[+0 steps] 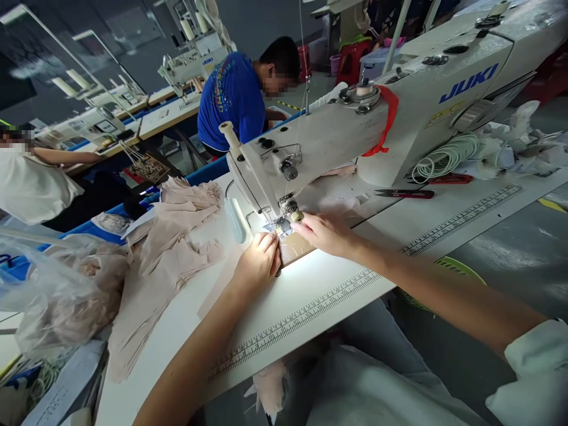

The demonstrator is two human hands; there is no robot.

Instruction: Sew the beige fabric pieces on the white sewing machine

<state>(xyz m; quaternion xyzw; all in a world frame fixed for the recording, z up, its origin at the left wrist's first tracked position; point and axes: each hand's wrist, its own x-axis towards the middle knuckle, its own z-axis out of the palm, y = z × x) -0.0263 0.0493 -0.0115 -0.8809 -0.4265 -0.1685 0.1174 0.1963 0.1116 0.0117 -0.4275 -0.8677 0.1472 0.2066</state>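
Under the lit needle area of a white JUKI sewing machine (326,136), both my hands work close to the presser foot (283,225). My left hand (260,257) is closed, its fingertips just left of the foot. A thin beige fabric piece (217,287) runs from under my left forearm towards those fingers, which appear to pinch it. My right hand (326,234) is right of the foot, thumb and fingers drawn together beside the tension knob (296,215). Whatever lies between the right fingertips is too small to make out.
Stacked beige fabric pieces (166,254) lie left, beside a plastic bag (75,296) of fabric. Thread snips (404,193) and coiled pale cord (446,157) lie right. A printed ruler (302,319) follows the table's front edge. A person in blue (228,100) sits beyond.
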